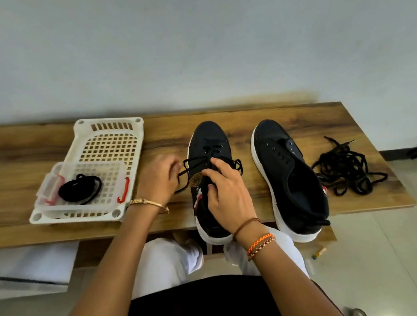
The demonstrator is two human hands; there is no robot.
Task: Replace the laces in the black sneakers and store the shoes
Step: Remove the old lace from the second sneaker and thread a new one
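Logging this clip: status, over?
Left hand pinches lace; right hand holds tongue of left shoe. Right shoe unlaced. Nothing in the way.

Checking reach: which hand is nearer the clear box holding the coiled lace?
Left. The left hand is just right of the clear box; the right hand is farther right, on the sneaker.

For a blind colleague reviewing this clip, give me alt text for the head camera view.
A person's left hand and right hand thread a black lace through a black white-soled sneaker on a wooden bench. Its unlaced twin sneaker lies beside a tangled pile of black laces; a clear box with a coiled lace sits in a white plastic basket.
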